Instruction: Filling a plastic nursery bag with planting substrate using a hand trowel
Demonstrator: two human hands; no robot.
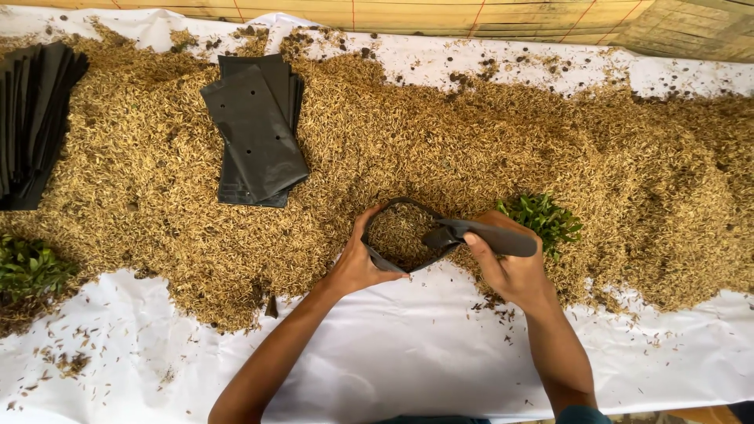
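My left hand (357, 263) grips the near-left rim of a black plastic grow bag (408, 235), holding its mouth open; the bag is partly filled with rice husk. My right hand (506, 263) pinches the bag's right rim, which is folded out flat toward the right. The bag sits at the near edge of a wide heap of golden-brown husk (440, 149). A small green seedling (542, 218) lies in the husk just beyond my right hand.
A stack of flat black bags (255, 133) lies on the husk at upper left, another pile (35, 118) at the far left edge. More green seedlings (27, 267) sit at left. White sheeting (393, 345) covers the surface; a bamboo mat wall (471, 20) runs behind.
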